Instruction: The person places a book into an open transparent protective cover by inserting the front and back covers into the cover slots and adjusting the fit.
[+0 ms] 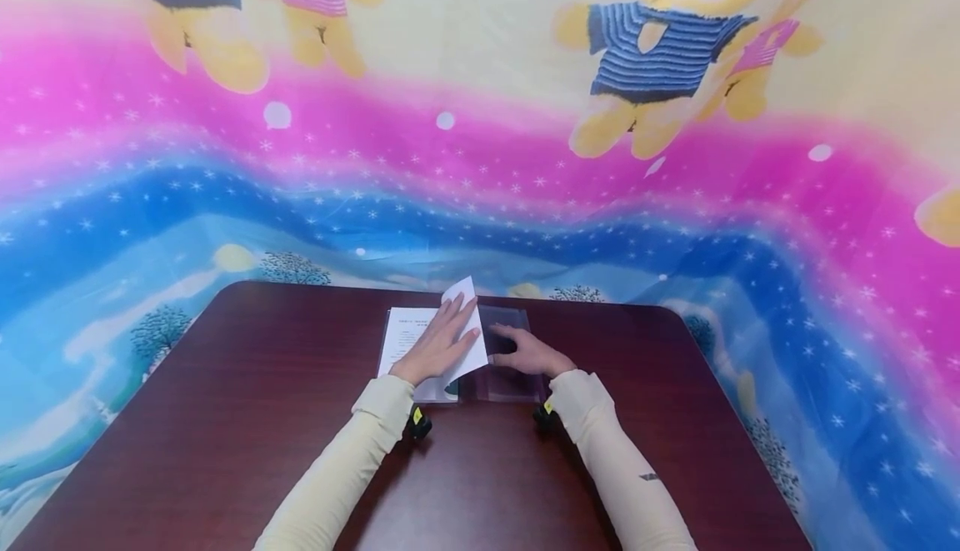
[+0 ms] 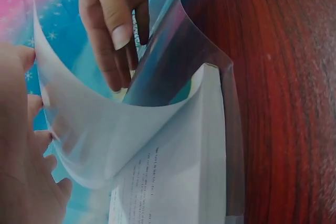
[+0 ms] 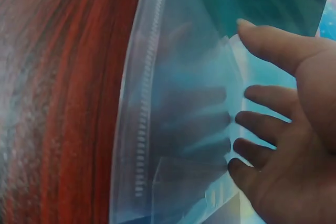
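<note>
A book with a printed page facing up lies on the table, thick page edges showing in the left wrist view. Over it a white leaf is raised and bent. My left hand has its fingers spread along this leaf, fingertips at its edge in the left wrist view. A clear plastic book cover extends to the right from under the book. With fingers extended, my right hand reaches over that cover. In the right wrist view its fingertips are right at the plastic, which mirrors them.
The dark red-brown table spreads around the book, its far edge close behind. A curtain with printed bears, snowflakes and coloured bands hangs at the back and sides. Black wrist cameras sit below both sleeves, near the table.
</note>
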Demonstrator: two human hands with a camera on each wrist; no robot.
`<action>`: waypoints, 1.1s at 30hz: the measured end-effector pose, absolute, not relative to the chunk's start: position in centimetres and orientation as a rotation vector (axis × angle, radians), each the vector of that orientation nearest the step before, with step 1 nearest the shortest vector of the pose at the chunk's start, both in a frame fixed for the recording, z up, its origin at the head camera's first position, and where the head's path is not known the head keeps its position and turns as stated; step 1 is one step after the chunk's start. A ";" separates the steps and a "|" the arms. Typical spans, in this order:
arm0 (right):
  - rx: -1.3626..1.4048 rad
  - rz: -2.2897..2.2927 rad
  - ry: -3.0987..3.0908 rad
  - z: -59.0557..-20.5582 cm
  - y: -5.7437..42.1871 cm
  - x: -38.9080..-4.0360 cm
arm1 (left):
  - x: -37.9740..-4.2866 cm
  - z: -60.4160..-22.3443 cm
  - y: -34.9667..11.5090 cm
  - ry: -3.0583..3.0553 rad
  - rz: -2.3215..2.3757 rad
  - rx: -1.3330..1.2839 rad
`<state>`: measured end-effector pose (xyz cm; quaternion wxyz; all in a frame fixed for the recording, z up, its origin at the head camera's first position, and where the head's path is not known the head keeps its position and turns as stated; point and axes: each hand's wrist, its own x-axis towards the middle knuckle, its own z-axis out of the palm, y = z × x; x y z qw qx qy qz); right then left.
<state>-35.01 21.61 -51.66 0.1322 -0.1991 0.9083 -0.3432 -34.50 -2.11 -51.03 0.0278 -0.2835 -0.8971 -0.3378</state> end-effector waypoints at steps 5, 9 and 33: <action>-0.544 -0.872 2.584 -51.5 21.6 -34.4 | -34.4 -51.3 -2.2 -2.823 -0.994 -0.858; -0.537 -0.842 2.558 -51.4 21.8 -34.1 | -34.3 -51.5 -2.2 -2.825 -1.000 -0.863; -0.560 -0.659 2.521 -51.1 22.7 -34.0 | -34.7 -52.1 -2.2 -2.868 -0.875 -0.999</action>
